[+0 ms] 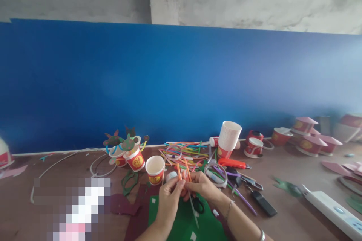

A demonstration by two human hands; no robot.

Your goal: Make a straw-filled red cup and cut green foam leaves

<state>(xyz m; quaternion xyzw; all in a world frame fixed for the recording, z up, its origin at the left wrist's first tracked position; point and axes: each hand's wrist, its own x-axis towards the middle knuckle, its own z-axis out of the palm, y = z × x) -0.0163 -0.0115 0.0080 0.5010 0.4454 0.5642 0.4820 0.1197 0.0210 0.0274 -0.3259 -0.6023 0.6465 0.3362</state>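
Straws (179, 172), orange, sit pinched by left hand (171, 191) and right hand (201, 185) above the green sheet (181, 220); I judge work unfinished: decorated cups (134, 161) appear complete, the neighbouring cup (155, 177) unadorned.

Fingers of the left hand (171, 192) and right hand (200, 184) hide the lower ends of the pinched orange straws (179, 172). The green sheet (210, 228) leaves by the bottom edge, the white power strip (329, 207) by the right. Pixelation masks part of the brown table (17, 205). Far-right paper cups (350, 126) blur; the near paper cup's (155, 179) print is illegible.
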